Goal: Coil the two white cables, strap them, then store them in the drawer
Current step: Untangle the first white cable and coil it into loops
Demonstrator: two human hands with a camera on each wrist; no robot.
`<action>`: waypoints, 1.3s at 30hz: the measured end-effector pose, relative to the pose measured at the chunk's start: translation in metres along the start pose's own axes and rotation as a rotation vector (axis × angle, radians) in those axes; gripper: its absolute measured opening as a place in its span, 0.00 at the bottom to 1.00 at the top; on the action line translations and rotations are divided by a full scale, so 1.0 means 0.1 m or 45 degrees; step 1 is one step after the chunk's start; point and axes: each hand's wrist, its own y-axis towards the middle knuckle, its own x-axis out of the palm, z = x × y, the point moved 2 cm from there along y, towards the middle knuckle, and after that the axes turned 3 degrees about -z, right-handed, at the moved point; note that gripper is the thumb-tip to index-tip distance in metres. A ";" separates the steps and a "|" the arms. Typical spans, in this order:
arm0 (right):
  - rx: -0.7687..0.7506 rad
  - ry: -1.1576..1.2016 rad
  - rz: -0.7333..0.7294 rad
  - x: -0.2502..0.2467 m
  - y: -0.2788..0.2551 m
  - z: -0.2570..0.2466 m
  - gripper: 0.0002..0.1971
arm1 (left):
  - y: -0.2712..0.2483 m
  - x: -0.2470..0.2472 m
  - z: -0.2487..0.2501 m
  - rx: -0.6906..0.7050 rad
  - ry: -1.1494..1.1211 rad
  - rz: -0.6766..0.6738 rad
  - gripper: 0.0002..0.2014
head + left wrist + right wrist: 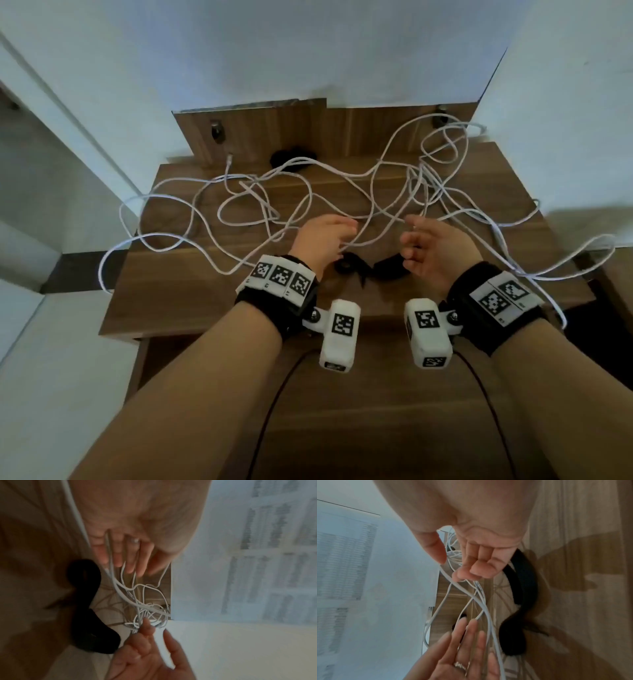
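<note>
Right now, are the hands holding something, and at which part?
Both hold white cable strands, mid-length, not at a plug. The left hand has strands across its fingers; the right hand pinches one with thumb and forefinger.

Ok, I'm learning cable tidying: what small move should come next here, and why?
Probably draw one strand free to find a plug end: the white cables lie tangled across the wooden tabletop, the left hand and right hand have strands among their fingers, and the black straps lie unused.
</note>
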 end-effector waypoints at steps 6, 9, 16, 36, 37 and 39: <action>-0.175 -0.099 -0.254 0.12 0.15 0.12 0.12 | 0.09 0.08 -0.15 0.259 0.506 -0.280 0.14; -0.298 -0.155 -0.280 0.17 0.22 0.15 0.14 | 0.12 0.09 -0.19 0.340 0.570 -0.263 0.12; -0.467 -0.241 -0.375 0.15 0.22 0.21 0.20 | 0.05 0.05 -0.20 0.615 0.741 -0.197 0.02; -0.366 0.400 -0.718 -0.72 -0.32 0.45 0.14 | -0.59 -0.01 -1.15 0.623 -0.242 -0.335 0.10; -0.378 0.420 -0.704 -0.77 -0.28 0.40 0.12 | -0.58 -0.02 -1.18 0.663 -0.302 -0.351 0.09; -0.405 0.474 -0.643 -0.84 -0.19 0.36 0.13 | -0.56 -0.04 -1.22 0.738 -0.378 -0.376 0.05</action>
